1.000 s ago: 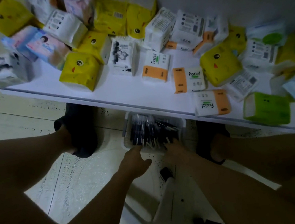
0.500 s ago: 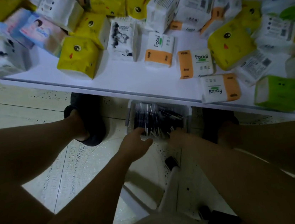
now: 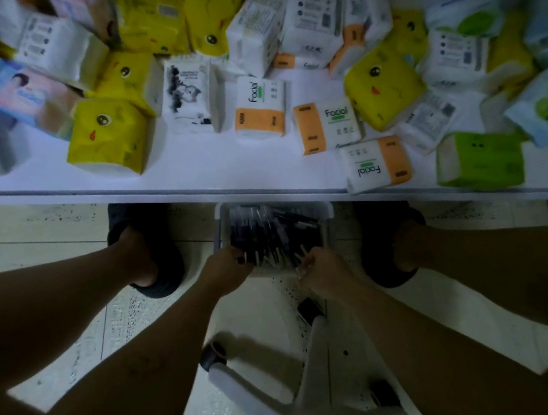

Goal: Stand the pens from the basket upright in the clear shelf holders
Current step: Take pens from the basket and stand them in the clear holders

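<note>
A person is wearing dark, rounded, closed-toe slippers; the left slipper (image 3: 163, 241) and right slipper (image 3: 372, 229) are each covering the front of a foot and leaving the heel showing; the left leg (image 3: 53, 303) and right leg (image 3: 514, 264) are showing bare; the left forearm (image 3: 140, 368) and right forearm (image 3: 420, 344) are showing bare, as are the left hand (image 3: 228, 271) and right hand (image 3: 322, 273); a faint dark mark is showing on the left forearm.
</note>
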### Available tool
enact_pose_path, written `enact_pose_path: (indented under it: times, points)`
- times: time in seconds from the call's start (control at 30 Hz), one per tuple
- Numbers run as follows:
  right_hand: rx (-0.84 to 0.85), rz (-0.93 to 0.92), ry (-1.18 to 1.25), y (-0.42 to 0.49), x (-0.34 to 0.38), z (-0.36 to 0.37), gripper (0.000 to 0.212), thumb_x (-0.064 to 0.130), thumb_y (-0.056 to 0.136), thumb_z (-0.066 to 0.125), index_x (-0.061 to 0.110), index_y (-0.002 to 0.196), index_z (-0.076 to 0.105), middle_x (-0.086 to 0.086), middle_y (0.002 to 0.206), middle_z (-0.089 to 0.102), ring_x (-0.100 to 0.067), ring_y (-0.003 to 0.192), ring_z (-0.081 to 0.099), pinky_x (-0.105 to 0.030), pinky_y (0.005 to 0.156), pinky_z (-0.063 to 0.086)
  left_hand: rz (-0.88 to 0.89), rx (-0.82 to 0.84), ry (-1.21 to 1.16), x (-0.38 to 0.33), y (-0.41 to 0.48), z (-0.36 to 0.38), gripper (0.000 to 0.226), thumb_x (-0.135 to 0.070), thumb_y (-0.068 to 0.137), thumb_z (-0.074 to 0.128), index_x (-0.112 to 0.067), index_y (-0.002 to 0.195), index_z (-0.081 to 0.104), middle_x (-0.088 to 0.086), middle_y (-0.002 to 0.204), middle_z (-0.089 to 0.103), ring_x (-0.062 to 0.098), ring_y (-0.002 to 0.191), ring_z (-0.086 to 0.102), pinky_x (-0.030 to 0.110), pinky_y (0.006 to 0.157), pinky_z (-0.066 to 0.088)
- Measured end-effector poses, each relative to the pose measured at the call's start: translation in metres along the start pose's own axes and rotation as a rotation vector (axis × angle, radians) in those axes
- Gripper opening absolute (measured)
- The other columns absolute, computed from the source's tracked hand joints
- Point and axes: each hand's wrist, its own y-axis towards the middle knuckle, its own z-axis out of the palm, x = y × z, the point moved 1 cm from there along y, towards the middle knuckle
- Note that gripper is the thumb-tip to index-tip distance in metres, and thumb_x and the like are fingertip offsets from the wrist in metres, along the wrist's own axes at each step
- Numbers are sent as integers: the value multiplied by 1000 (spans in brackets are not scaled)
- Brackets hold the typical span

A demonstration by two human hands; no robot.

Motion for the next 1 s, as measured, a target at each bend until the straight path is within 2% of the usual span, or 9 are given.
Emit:
enact_pose_path:
  times: [0.03, 0.13, 0.23, 0.3, 0.43, 0.6, 0.77, 0.9, 1.0]
  points:
    - [16, 10, 0, -3, 0, 0, 13, 2, 81, 61, 11, 76, 53, -6, 85, 56, -22, 98, 53, -28, 91, 40, 11, -5, -7, -3, 5, -2, 28, -24, 92, 61, -6, 114, 64, 15, 116, 64, 25, 96, 59, 30, 80, 47]
    - [25, 6, 6, -12, 0, 1, 8, 3, 87, 53, 5, 81, 58, -7, 86, 52, -27, 107, 49, -19, 71, 28, 52, 35, -67, -17, 17, 0, 35, -23, 93, 61, -4, 121, 60, 16, 115, 63, 24, 93, 59, 31, 79, 48]
    - [-5, 21, 39, -20, 6, -5, 16, 1, 88, 51, 4, 74, 57, -3, 74, 49, -15, 77, 50, -16, 57, 30, 69, 91, -117, -25, 23, 4, 34, -23, 92, 61, -5, 121, 60, 18, 115, 62, 26, 96, 58, 36, 85, 50]
    - [-30, 15, 69, -21, 12, -10, 12, 2, 87, 54, -5, 81, 61, -6, 75, 53, -14, 69, 49, -16, 51, 30, 57, 110, -107, -24, 25, 7, 33, -24, 92, 61, -7, 120, 60, 17, 114, 61, 29, 100, 59, 42, 91, 52]
    - [-65, -30, 118, -24, 25, -19, 10, 5, 86, 57, 4, 76, 56, -5, 68, 47, -12, 59, 40, -20, 50, 28, -4, 30, -187, -24, 30, 10, 36, -21, 90, 62, -9, 124, 57, 15, 118, 59, 31, 105, 58, 46, 95, 50]
    - [-70, -35, 159, -24, 32, -14, 8, 6, 86, 58, 5, 78, 57, -10, 75, 47, -18, 70, 43, -25, 61, 29, -43, 77, -156, -17, 37, 19, 36, -26, 87, 64, -11, 119, 59, 14, 110, 64, 28, 99, 60, 44, 92, 52]
    - [-52, -22, 163, -24, 29, -10, 22, 5, 84, 61, -12, 98, 61, -10, 82, 51, -18, 76, 46, -25, 66, 33, -35, -9, -205, -20, 32, 18, 25, -16, 92, 60, -4, 114, 59, 7, 90, 59, 22, 84, 58, 38, 83, 51]
    - [-35, -15, 186, -24, 30, -11, 10, 6, 85, 61, -4, 87, 62, -7, 76, 51, -17, 71, 46, -22, 56, 32, -10, 18, -152, -16, 32, 21, 33, -21, 91, 61, -6, 120, 58, 15, 111, 61, 27, 100, 58, 45, 94, 50]
    - [-26, -15, 210, -22, 31, -11, 11, 6, 84, 63, 9, 76, 55, -9, 72, 47, -18, 68, 44, -24, 58, 32, -21, 31, -168, -14, 36, 20, 35, -23, 88, 66, -9, 119, 61, 14, 113, 63, 30, 105, 59, 46, 96, 49]
